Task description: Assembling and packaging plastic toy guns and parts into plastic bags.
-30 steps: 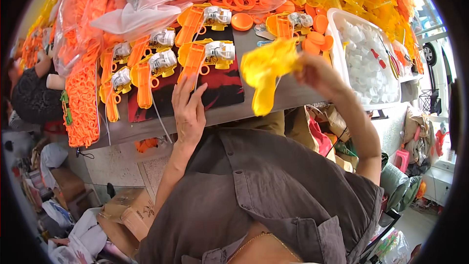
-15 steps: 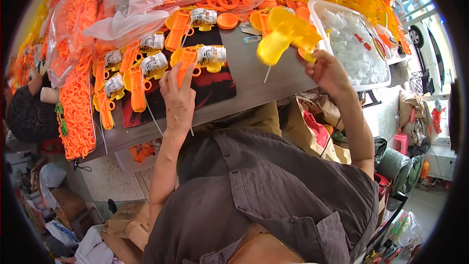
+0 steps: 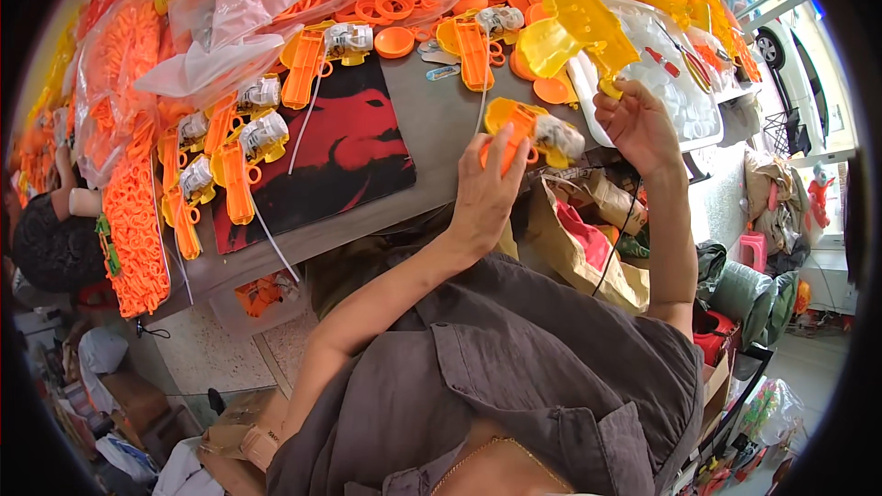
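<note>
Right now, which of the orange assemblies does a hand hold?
The assembly in the left hand, its white end pointing right; the others lie unheld on the table.

The left hand's grip holds an orange-and-yellow assembly with a white mechanism at the near edge of the table. The right hand's grip pinches one end of a yellow plastic shell, raised in front of a white tray of translucent pieces. Similar assemblies lie around a red-and-black mat; small orange parts heap up farther left.
</note>
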### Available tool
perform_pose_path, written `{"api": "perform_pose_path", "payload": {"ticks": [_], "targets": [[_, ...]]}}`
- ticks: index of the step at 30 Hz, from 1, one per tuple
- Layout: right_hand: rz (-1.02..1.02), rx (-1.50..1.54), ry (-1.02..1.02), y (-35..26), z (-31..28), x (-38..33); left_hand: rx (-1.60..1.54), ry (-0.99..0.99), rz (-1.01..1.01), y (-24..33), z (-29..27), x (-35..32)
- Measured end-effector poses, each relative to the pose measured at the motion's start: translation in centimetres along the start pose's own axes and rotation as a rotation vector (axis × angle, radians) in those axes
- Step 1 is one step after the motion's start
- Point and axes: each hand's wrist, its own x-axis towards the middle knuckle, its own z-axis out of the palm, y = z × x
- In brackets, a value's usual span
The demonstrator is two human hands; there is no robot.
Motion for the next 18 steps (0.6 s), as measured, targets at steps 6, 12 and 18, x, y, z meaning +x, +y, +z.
{"api": "perform_pose_path", "payload": {"ticks": [6,12,18], "targets": [[-0.004,-0.137,0.077,2.2,1.3,0.2,0.203,0.041,-0.187,-1.2,2.1,1.7],[0.133,-0.187,-0.107,6.8,3.6,2.3,0.086,0.032,-0.128,-0.2,-1.9,-0.4],[0.303,-0.325,-0.158,13.3,8.0,4.9,-0.079,0.312,0.123,-3.8,-9.3,-8.2]]}}
